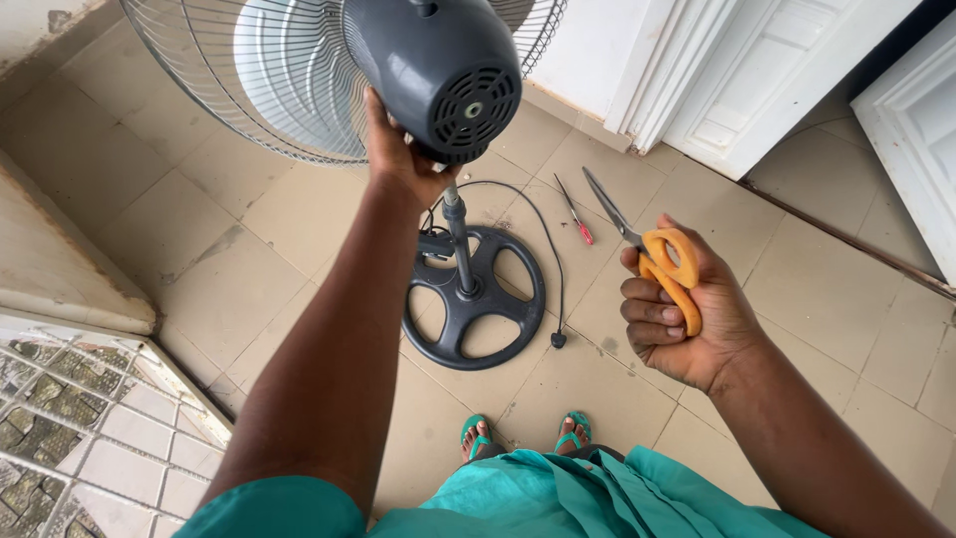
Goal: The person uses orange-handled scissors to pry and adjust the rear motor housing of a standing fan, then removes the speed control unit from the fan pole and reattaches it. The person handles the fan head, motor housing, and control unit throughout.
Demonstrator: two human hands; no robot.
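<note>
Left hand clamped under the grey fan motor housing, right hand fisted around orange-handled scissors, blades upward.

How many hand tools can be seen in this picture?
2. The orange-handled scissors are held in the right hand. A red-handled screwdriver lies on the floor tiles behind them. Others may be hidden.

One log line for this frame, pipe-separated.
left hand: grips fan motor housing underside | right hand: holds orange scissors | floor: red screwdriver, fan base
</note>
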